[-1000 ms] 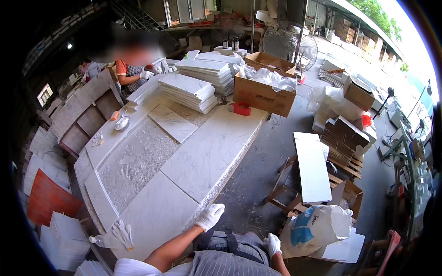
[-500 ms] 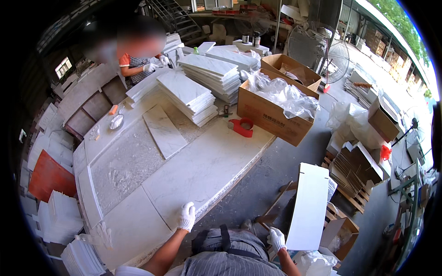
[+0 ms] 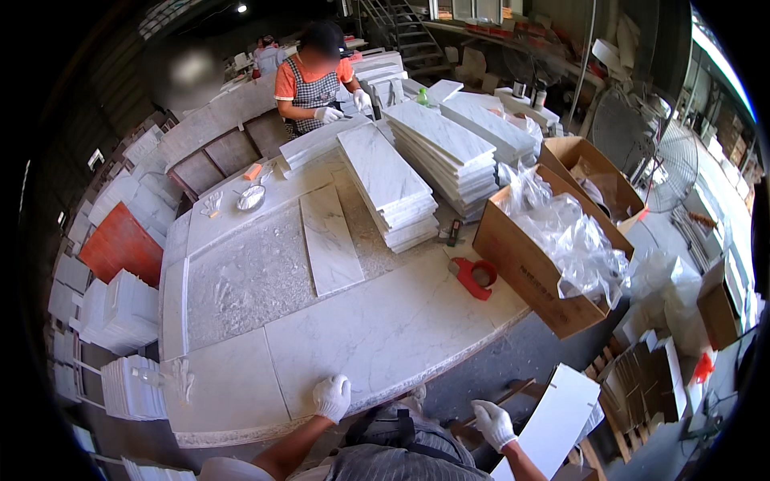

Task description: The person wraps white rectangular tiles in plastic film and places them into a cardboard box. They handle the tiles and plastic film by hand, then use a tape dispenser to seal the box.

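Note:
My left hand (image 3: pixel 332 398), in a white knit glove, is at the near edge of the marble-topped table (image 3: pixel 361 345). Its fingers are curled in, and nothing shows in them. To the right, beyond the table edge, my right hand (image 3: pixel 492 425) wears the same kind of glove. Its fingers are partly spread and nothing is visible in them. Beside that hand a long white board (image 3: pixel 553 421) lies tilted. A red tape dispenser (image 3: pixel 473 277) sits toward the table's right end. A loose marble slab (image 3: pixel 330 240) lies across the rough middle.
Stacked marble slabs (image 3: pixel 389 192) stand at the back. An open cardboard box (image 3: pixel 529 272) with clear plastic bags is at the table's right corner. A co-worker (image 3: pixel 313 88) in a checked apron works across the table. A metal bowl (image 3: pixel 251 198) and spare gloves (image 3: pixel 184 378) lie left.
The view has swung right to left, so the table and boxes appear farther right and the co-worker shows fully. My right hand has lifted slightly, fingers more spread; my left hand stays by the edge.

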Tool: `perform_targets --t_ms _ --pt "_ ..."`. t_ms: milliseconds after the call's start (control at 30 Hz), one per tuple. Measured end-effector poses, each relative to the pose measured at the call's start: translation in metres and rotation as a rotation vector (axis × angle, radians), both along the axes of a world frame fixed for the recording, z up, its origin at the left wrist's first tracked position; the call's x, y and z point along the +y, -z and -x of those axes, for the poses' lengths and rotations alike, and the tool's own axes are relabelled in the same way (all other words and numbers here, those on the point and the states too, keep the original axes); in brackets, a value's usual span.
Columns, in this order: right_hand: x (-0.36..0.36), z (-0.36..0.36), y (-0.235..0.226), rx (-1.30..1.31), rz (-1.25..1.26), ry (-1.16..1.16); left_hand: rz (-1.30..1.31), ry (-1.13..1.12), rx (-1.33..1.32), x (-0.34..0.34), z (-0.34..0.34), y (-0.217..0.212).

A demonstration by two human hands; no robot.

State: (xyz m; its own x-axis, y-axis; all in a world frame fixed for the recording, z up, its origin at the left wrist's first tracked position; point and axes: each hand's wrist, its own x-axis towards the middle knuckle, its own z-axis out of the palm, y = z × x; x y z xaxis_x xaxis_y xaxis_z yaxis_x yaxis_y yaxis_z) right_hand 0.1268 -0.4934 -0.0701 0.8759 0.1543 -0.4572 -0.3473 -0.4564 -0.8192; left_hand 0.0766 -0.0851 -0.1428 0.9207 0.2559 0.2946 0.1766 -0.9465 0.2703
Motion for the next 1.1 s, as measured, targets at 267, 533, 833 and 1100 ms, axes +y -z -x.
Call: perform_targets --t_ms 267,533,833,1100 --pt "0.097 -0.12 -0.04 -0.205 -0.266 -0.161 0.053 -0.027 -0.034 -0.013 -0.08 0.009" --pt "0.117 -0.209 -0.055 -0.044 -0.263 -0.216 0.094 -0.037 0.037 -0.02 -0.11 -0.014" --pt "0.172 -0.262 0.026 -0.024 -0.376 -0.565 0.217 -0.406 0.064 -0.052 -0.131 -0.019" --pt "0.264 -0.326 0.037 -0.006 -0.293 -0.769 0.588 -0.44 0.029 0.005 -0.189 0.0"
